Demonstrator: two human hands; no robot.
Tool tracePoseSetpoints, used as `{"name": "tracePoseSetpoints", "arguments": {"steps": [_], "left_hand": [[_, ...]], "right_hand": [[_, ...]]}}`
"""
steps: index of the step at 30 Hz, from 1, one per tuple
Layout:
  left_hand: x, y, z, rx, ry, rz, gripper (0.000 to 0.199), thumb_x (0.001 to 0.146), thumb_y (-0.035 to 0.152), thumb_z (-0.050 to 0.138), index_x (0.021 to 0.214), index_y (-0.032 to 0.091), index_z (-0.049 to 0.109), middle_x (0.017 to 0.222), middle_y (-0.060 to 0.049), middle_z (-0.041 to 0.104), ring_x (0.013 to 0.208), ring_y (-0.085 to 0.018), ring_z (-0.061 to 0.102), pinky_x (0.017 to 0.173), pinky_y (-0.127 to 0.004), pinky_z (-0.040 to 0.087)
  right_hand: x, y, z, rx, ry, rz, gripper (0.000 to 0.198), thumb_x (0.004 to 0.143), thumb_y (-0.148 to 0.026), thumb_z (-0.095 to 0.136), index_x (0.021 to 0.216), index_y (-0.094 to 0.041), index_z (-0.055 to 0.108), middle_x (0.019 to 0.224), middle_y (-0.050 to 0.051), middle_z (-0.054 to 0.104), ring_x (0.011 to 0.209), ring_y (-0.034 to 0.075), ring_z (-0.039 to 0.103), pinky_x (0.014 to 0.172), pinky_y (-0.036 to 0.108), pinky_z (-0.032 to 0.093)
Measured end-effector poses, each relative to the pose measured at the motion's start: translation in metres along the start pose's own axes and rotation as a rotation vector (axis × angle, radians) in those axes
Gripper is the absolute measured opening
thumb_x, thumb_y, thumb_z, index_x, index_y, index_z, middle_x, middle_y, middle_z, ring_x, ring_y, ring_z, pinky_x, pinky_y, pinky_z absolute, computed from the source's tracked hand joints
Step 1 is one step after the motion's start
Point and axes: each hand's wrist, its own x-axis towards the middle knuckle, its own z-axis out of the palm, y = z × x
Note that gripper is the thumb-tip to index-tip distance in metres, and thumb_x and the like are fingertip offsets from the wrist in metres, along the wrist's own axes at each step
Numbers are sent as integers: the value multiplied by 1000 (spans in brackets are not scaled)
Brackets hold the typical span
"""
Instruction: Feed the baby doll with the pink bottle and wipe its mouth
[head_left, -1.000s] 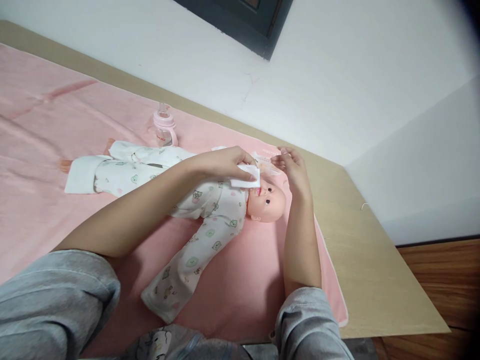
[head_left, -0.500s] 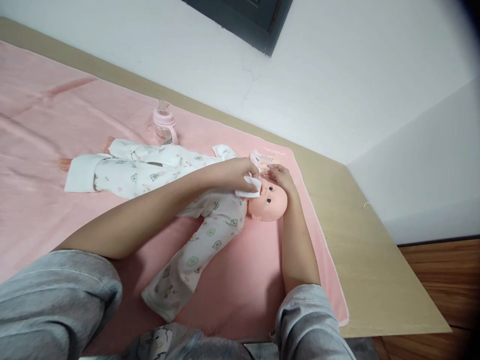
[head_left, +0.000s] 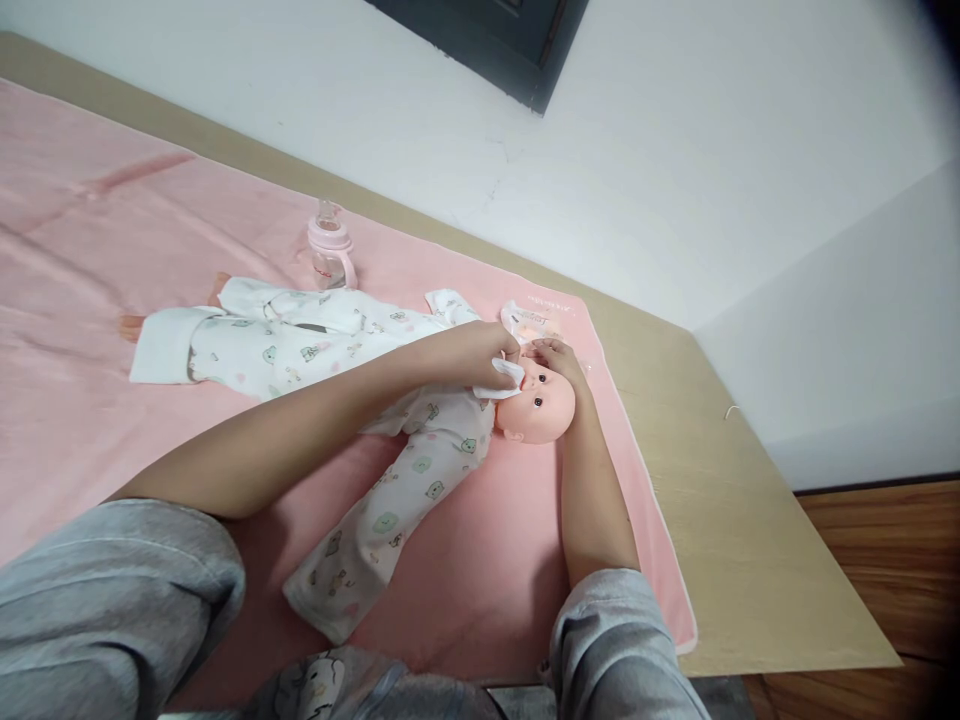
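Observation:
A baby doll (head_left: 536,415) lies on its back in white printed clothes, head to the right and feet to the left. My left hand (head_left: 480,355) is closed on a small folded white wipe (head_left: 502,378), pressed at the doll's mouth and chin. Along the far side of the doll's head rests my right hand (head_left: 559,360), its fingers stretched and slightly bent against the cheek. Part of the doll's neck and chest is hidden under my left hand and forearm. A printed plastic packet (head_left: 529,320) lies just beyond my hands.
A pink-lidded baby bottle (head_left: 330,250) with a handle stands beyond the doll's legs. Underneath everything spreads a pink mat (head_left: 465,560) on a wooden table (head_left: 735,560). A white wall (head_left: 675,180) rises behind the table's far edge.
My left hand has shifted slightly with the wipe, which is now more bunched at the doll's mouth. The fingers of my right hand have drawn a little closer to the doll's cheek.

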Motion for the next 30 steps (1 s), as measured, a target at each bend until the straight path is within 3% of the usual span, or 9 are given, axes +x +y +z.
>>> {"name": "tracePoseSetpoints", "arguments": {"steps": [7,22,30], "left_hand": [[-2,-2,-2,19,35,27,12,71,25,59,65,19,51,64,0,54,58,-16,49,52,-30,21],[-1,-4,-4,103,118,56,7,70,21,55,64,19,56,60,-2,58,57,-17,51,54,-31,26],[1,-2,-1,123,121,52,21,75,22,53,84,18,72,82,-4,72,75,-20,62,62,-28,35]], "right_hand": [[-2,0,0,27,19,14,11,76,-26,66,80,-20,58,74,1,70,72,16,65,78,32,54],[0,3,-3,-4,-10,-24,11,79,-30,64,82,-20,61,79,3,71,75,16,66,80,32,53],[-3,1,0,1,16,-18,10,78,-28,64,82,-19,61,78,2,69,75,15,65,79,31,53]]}}
